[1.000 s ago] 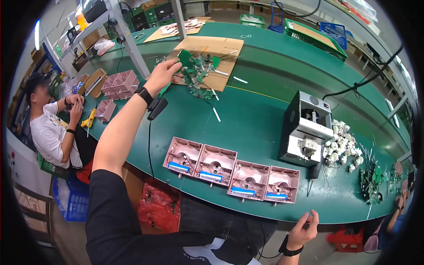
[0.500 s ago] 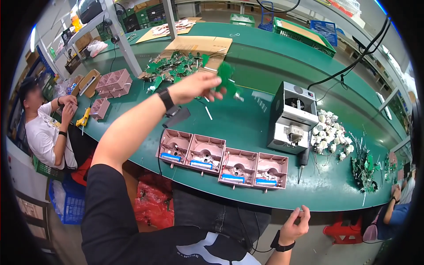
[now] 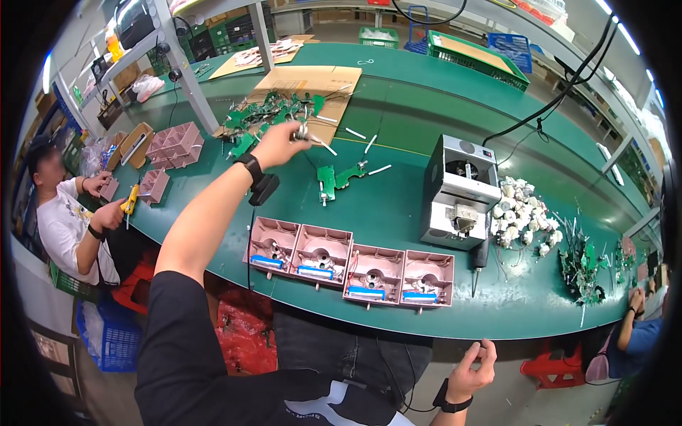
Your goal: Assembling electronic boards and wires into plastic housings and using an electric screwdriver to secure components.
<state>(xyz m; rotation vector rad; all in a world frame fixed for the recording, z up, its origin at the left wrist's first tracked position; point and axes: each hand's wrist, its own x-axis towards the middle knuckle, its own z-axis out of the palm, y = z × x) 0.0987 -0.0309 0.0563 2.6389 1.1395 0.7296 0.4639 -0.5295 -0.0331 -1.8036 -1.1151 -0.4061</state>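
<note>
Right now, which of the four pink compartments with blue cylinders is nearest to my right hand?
The rightmost pink compartment; the other three lie farther left, away from your right hand.

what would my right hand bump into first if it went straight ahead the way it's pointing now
Most likely the near edge of the green workbench, just beyond the fingertips of your right hand. Height is hard to judge here, so it might pass over the edge instead.
</note>
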